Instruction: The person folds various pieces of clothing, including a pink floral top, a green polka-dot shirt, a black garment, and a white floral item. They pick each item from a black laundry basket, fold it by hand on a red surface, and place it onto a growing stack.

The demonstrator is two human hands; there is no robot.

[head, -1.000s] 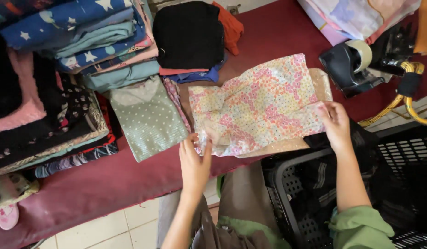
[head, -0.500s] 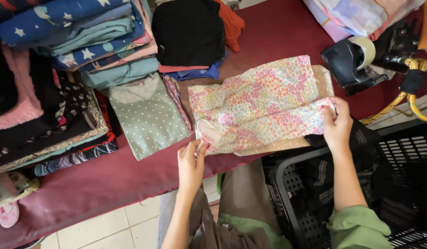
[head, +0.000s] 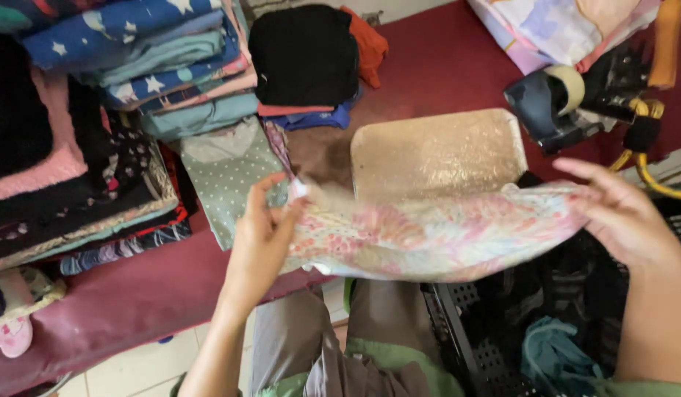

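A pastel floral garment (head: 436,231) is lifted off the table, blurred with motion, stretched between both hands. My left hand (head: 263,235) pinches its left corner between thumb and fingers. My right hand (head: 623,217) grips its right end. Behind the garment a tan rectangular board (head: 436,151) lies bare on the maroon table cover (head: 134,301).
Stacks of folded clothes (head: 134,81) fill the table's left and back, with a black and orange pile (head: 311,55) in the middle. A tape dispenser (head: 553,103) sits at the right, a yellow hose (head: 649,173) beside it. A black plastic basket (head: 517,331) holds clothes at my right knee.
The floral garment lay flat on the board; both hands have now lifted it up and toward me, uncovering the board.
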